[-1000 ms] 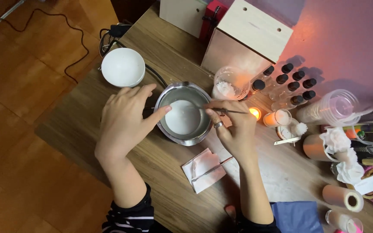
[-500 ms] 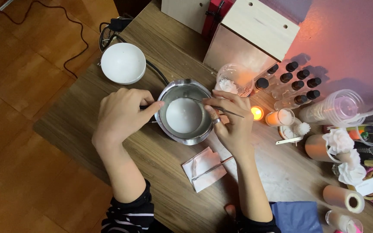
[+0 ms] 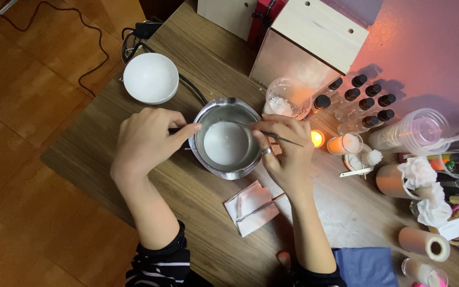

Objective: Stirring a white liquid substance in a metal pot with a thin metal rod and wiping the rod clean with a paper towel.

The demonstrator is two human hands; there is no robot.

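Observation:
A small steel pot (image 3: 208, 114) with white liquid in it stands on the wooden table (image 3: 208, 223). My left hand (image 3: 144, 139) rests at the pot's left side, its fingers on the dark handle, index fingertip against the rim. My right hand (image 3: 285, 146), a ring on one finger, pinches a thin metal stick (image 3: 285, 138) whose tip reaches over the pot's right rim into the liquid.
A white bowl (image 3: 150, 77) sits far left by black cables. Behind the pot stand a clear cup of white flakes (image 3: 287, 97), dark-capped bottles (image 3: 358, 102), a lit tealight (image 3: 317, 138) and a wooden box (image 3: 309, 45). A metal tool lies on a folded tissue (image 3: 249, 207).
The left index finger has drawn back from over the pot to its rim. The right hand with the stick has shifted slightly over the right rim; the view has also shifted a little.

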